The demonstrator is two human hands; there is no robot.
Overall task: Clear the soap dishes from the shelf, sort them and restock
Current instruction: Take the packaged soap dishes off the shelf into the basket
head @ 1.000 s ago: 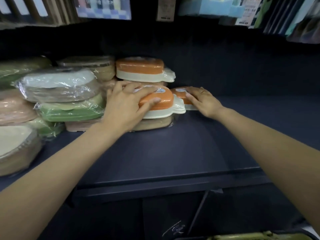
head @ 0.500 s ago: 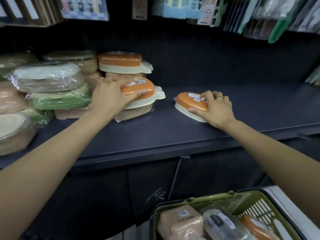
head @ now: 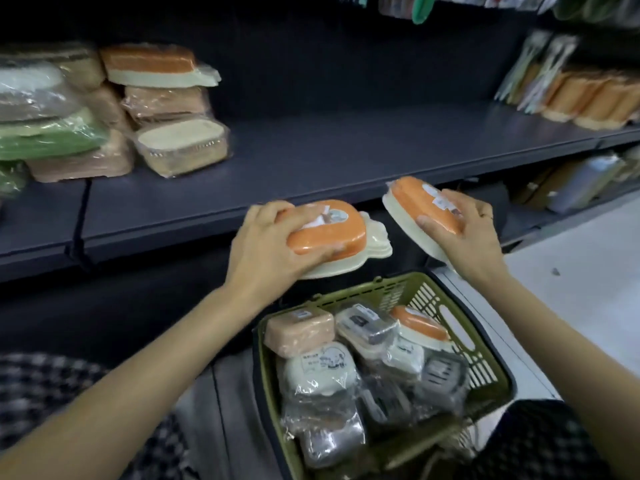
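- The shelf [head: 311, 157], dark and long, runs above and beyond both hands; its front edge lies just behind them.
- A green basket [head: 491, 372] sits directly below both hands, holding several wrapped soap dishes: a pink one, white and grey ones, one orange-lidded.
- A stack of wrapped soap dishes [head: 166, 109] remains on the shelf, well up and to the left of the left hand: orange-topped on top, pink beneath, cream-lidded at the bottom, with green and clear-wrapped ones further left.
- Orange packaged goods [head: 588, 98] stand on the shelf far up and right of the right hand.
- The left hand [head: 266, 251] grips an orange-lidded soap dish [head: 329, 233] from above, fingers curled over its far side and thumb on the near edge; the dish is off the shelf, above the basket.
- The right hand [head: 464, 233] grips a second orange soap dish [head: 415, 209], tilted, cream base facing left; it is apart from the first dish, above the basket's right rim.
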